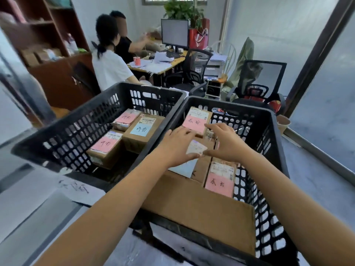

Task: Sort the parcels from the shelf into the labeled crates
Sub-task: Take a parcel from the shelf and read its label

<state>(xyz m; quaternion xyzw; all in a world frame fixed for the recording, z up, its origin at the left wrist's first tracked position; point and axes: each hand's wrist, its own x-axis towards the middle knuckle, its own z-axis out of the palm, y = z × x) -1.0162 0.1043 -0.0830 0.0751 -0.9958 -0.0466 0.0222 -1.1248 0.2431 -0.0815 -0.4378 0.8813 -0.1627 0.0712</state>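
Already the parcel (200,167) sits low in the right crate (272,120), directly under both hands and between a far pink-noted box (195,121) and a near one (220,184). Its long axis seems to run away from the person, with the blue note (184,168) at the near end and the white label (196,147) further in. The left grip (175,145) covers its left side and the right grip (225,144) its right, so neither is nearer. Both are released: palms down, fingers spread and mostly straight, thumbs meeting on the label. Both forearms reach in over the crate's near rim, side by side. The likely next move is straight up and out.
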